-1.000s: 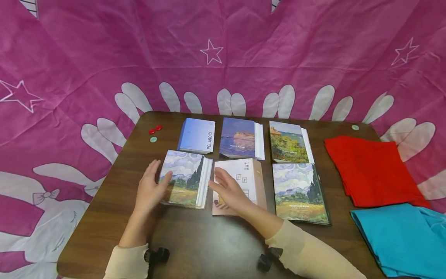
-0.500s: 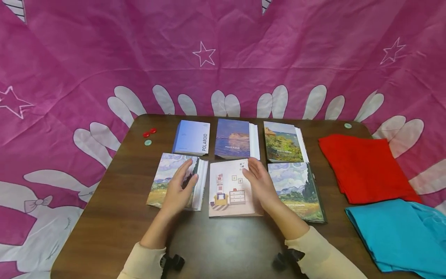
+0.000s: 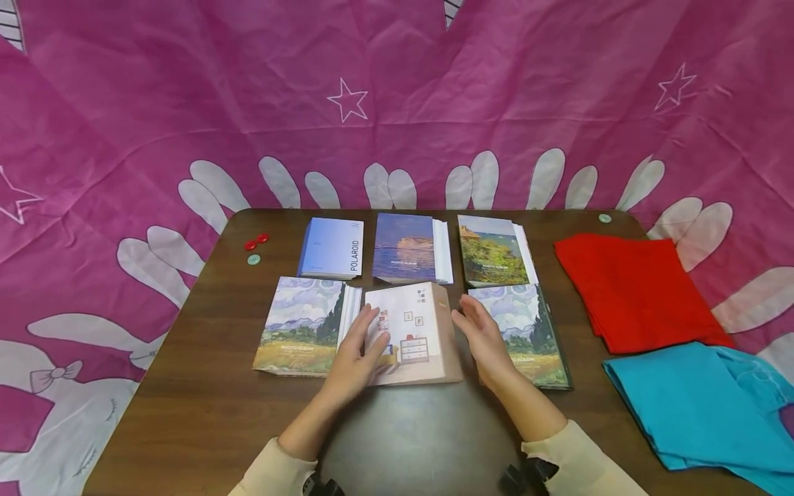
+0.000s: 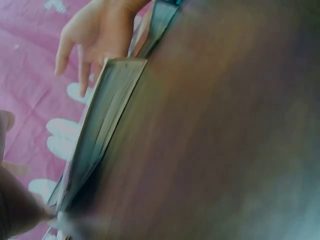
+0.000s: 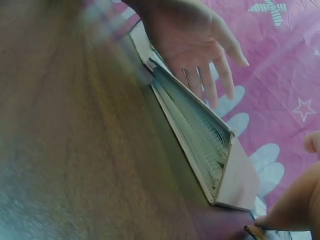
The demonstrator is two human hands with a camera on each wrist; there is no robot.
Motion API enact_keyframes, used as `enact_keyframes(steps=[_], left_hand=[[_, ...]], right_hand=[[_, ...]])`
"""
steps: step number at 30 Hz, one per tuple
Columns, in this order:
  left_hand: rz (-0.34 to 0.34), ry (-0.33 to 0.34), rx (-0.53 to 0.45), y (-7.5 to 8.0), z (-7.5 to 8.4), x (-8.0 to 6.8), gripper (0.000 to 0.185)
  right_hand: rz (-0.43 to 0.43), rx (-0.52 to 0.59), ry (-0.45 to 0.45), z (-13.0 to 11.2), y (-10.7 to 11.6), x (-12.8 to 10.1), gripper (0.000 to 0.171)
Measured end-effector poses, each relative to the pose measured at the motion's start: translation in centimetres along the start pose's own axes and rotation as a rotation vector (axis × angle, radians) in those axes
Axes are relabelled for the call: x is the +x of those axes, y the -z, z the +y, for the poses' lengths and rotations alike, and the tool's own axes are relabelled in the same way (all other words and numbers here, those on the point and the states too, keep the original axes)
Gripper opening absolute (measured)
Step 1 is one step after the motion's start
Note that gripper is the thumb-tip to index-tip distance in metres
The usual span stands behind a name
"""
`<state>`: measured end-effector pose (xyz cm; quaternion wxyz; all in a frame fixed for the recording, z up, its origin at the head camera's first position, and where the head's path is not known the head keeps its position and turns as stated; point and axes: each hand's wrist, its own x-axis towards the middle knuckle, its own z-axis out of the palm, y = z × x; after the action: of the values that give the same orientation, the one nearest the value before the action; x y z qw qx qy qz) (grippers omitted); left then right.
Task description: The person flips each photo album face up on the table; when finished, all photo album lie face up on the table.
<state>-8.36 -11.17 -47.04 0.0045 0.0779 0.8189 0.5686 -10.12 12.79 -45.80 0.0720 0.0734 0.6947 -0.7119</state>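
Note:
A beige photo album (image 3: 412, 331) with a drawn room on its cover lies at the front middle of the brown table (image 3: 205, 413). My left hand (image 3: 369, 337) rests on the album's left part with the fingers laid flat on the cover. Just off the album's right side, my right hand (image 3: 480, 334) is held with straight fingers over the edge of a wheat-field album (image 3: 536, 337). The left wrist view shows the album's page edge (image 4: 100, 135) with the right hand (image 4: 95, 35) beyond it. In the right wrist view the page edge (image 5: 200, 130) runs toward the left hand (image 5: 195, 40).
A matching wheat-field album (image 3: 300, 324) lies to the left. Behind are a Polaroid album (image 3: 331, 248), a seascape album (image 3: 406, 248) and a garden album (image 3: 493, 251). A red cloth (image 3: 633, 289) and a blue cloth (image 3: 701, 406) lie right. Buttons (image 3: 256, 241) sit far left.
My left hand has moved right, off the left wheat-field album and onto the beige album. My right hand has shifted from on top of the beige album to its right side.

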Motion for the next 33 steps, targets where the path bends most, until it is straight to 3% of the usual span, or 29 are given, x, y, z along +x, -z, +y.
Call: enact_keyframes(steps=[9, 17, 25, 33], left_hand=[[0.005, 0.043, -0.036, -1.2, -0.3, 0.4, 0.058], [-0.014, 0.000, -0.088, -1.7, -0.8, 1.0, 0.055], [-0.059, -0.061, -0.117, -2.8, -0.7, 1.6, 0.058], [-0.052, -0.015, -0.162, -3.7, -0.2, 1.5, 0.056]], right_hand=[[-0.044, 0.038, -0.037, 0.2, -0.3, -0.6, 0.065], [-0.043, 0.079, -0.055, 0.4, -0.9, -1.6, 0.063], [0.007, 0.109, -0.058, 0.4, -1.2, -1.6, 0.057], [0.109, 0.096, -0.003, 0.5, -0.7, -1.3, 0.042]])
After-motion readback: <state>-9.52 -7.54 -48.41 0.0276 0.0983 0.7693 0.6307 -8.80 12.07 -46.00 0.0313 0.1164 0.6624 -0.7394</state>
